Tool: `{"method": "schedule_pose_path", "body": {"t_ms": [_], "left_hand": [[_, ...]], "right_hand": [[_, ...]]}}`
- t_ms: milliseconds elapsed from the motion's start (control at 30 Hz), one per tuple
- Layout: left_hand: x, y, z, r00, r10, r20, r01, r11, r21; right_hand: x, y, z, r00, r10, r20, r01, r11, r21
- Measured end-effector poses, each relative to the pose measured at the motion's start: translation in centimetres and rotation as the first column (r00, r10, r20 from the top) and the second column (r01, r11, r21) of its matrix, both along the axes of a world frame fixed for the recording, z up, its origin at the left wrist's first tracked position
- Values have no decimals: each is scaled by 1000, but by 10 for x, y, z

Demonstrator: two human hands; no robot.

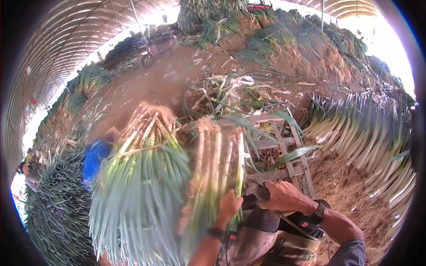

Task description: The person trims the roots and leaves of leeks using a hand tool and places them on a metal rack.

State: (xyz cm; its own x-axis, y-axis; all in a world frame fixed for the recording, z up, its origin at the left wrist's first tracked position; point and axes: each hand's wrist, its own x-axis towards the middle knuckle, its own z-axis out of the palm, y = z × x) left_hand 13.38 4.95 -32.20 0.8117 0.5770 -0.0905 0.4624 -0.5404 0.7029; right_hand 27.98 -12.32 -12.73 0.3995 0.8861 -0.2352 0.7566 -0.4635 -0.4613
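The leek stalk point(240, 165) stands root end up in front of me, its lower part running into my left hand point(230, 205), whose fingers are curled around it. Just beside, my right hand point(283, 196) has its fingers wrapped over a dark tool point(256, 193), too blurred for me to make out its form. I'd grip this 1 stalk firmly without squeezing, since the green part looks apt to crease, and I'd work the tool along the shaft rather than across it. The stalk looks smooth and pale green; the loose leeks point(214, 164) next to it are browner, with wiry tufts of root. On their left, a big leek bundle point(142, 195) fans from matted roots into flat, bluish-green leaves, partly hiding a blue container point(95, 159). To the right I see a slatted frame point(290, 153) with long leaves draped over it, then pale, straight leeks in a row point(355, 137) beside stringy, straw-coloured root litter point(335, 188).
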Motion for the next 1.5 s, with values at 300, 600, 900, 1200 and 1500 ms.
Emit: {"method": "schedule_pose_path", "body": {"t_ms": [300, 600, 900, 1200, 1500], "left_hand": [[4, -3, 10, 998, 63, -3, -63, 985, -158], [5, -12, 20, 991, 105, 79, -100, 993, -64], [6, -1, 20, 986, 150, 65, -148, 988, -42], [28, 5, 47, 991, 136, 10, -127, 948, -292], [6, -1, -25, 918, 126, 376, 131, 799, -587]], "right_hand": [[35, 43, -28, 995, -70, 78, 66, 997, 49], [61, 82, -37, 984, -103, 144, 95, 993, 63], [47, 33, 11, 982, -129, -140, 130, 992, -3], [13, -58, 36, 989, -40, -142, 55, 993, 107], [7, -72, 33, 939, -58, -339, 66, 998, 11]]}}
